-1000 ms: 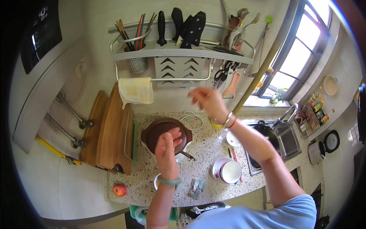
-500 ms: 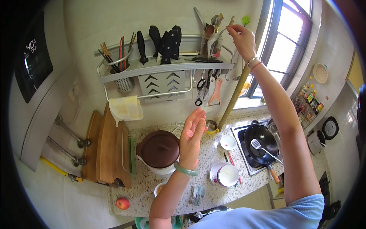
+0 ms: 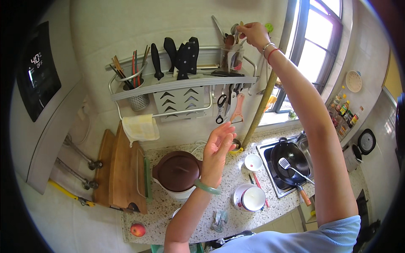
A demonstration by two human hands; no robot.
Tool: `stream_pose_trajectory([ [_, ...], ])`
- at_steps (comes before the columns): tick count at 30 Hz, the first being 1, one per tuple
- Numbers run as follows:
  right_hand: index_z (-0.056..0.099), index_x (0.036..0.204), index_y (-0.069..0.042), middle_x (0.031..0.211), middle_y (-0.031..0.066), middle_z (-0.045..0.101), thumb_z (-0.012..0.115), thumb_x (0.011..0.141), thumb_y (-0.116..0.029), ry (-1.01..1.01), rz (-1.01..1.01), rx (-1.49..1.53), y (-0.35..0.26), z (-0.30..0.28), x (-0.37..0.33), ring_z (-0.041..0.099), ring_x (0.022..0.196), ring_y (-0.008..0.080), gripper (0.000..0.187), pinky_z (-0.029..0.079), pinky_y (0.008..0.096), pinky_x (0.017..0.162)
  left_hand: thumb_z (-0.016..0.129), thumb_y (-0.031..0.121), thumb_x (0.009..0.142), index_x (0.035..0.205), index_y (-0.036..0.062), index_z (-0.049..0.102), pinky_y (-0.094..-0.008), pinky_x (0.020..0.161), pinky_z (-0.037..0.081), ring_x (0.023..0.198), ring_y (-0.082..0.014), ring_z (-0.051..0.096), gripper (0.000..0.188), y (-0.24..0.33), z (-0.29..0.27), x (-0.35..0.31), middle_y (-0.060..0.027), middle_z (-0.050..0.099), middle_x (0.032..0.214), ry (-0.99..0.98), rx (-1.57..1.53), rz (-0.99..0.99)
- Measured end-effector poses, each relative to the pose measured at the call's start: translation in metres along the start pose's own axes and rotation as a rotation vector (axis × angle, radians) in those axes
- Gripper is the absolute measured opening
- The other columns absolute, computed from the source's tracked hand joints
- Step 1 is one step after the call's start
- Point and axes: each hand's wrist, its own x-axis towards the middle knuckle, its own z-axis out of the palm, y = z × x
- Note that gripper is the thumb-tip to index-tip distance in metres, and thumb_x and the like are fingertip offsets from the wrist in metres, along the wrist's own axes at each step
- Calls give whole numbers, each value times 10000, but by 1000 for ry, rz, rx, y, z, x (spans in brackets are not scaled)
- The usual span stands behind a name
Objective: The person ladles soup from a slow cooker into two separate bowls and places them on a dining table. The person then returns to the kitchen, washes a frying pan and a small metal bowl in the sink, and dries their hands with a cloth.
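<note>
My right hand is raised to a clear holder of cutlery at the right end of the wall rack. Its fingertips pinch at the top of a piece of cutlery among spoons; whether it is a fork or a spoon is hidden. My left hand, a green bangle on its wrist, hangs open and empty above the counter, right of a brown-lidded pot.
The wall rack holds black-handled knives, a chopstick holder, hanging scissors and a peeler. A wooden pole leans by the window. White bowls, an apple and a wok sit below.
My right hand has shifted left and slightly up, closer over the cutlery holder; the fork tines seen above its fingers no longer show. My left hand stays open, slightly lower and farther right.
</note>
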Motion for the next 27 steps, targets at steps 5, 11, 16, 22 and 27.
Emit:
stream_pose_trajectory([
  [5,746,859,-73,693,-11,698,685,848,-292,14,-11,361,-3,7,10,517,505,63,227,440,233,511,535,255,1000,1355,86,487,-306,941,462,1178,-164,539,397,7,2,7,-68,553,1307,-20,-8,27],
  [11,720,819,-14,604,-5,578,604,841,-252,363,-289,470,-57,-30,-1,443,486,70,265,333,259,456,501,231,1014,1391,67,450,-316,957,466,1226,-182,518,414,17,6,6,-86,532,1346,-56,-102,80],
  [16,706,928,-18,727,22,642,623,902,-235,318,-380,433,-102,-35,-110,479,519,53,234,368,210,463,472,194,1023,1451,54,372,-329,1036,418,1322,-207,438,462,24,13,2,-128,456,1428,45,-102,288],
  [22,712,859,-25,665,-6,667,674,874,-197,-95,-245,441,-85,-3,-260,541,601,-8,177,422,181,522,510,30,968,1484,4,260,-339,1104,327,1396,-234,318,574,14,7,-20,-146,328,1502,89,113,487],
  [27,660,790,-39,575,53,551,710,818,-115,-364,-205,292,-55,30,-370,526,483,118,96,400,251,460,534,-36,932,1405,-5,372,-287,992,428,1191,-161,505,502,-35,-10,-97,-91,521,1288,281,28,232],
])
